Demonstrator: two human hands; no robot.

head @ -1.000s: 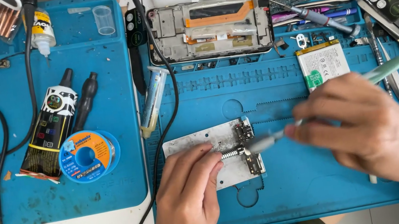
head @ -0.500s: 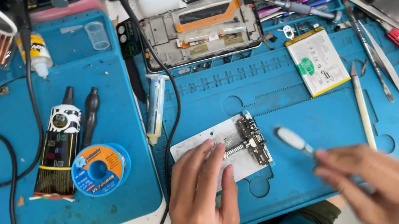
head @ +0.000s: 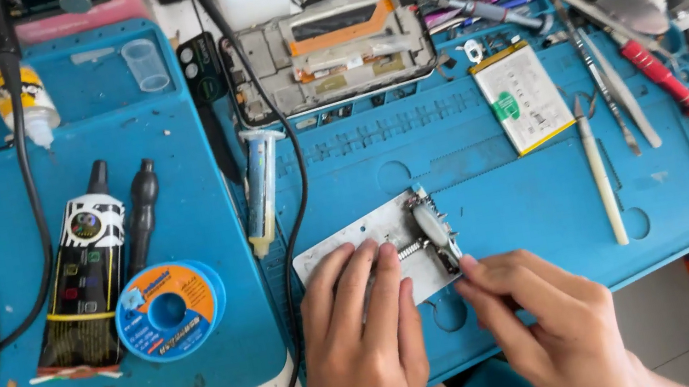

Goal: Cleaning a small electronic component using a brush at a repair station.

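Tool now laid down at right on mat [head: 512,193]; right hand [head: 553,326] back at clamp [head: 430,230], fingers pinching it, left hand [head: 367,330] fingers pressed flat on plate [head: 353,243] — repositioning likely.

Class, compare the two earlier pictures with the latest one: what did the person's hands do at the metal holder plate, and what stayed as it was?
The right hand swung its pale-tipped tool away from the metal holder plate, then brought it back down, so the tip now lies over the clamp at the plate's right end. The left hand stayed pressed flat on the plate. The glue tube, solder spool and battery lie as before.
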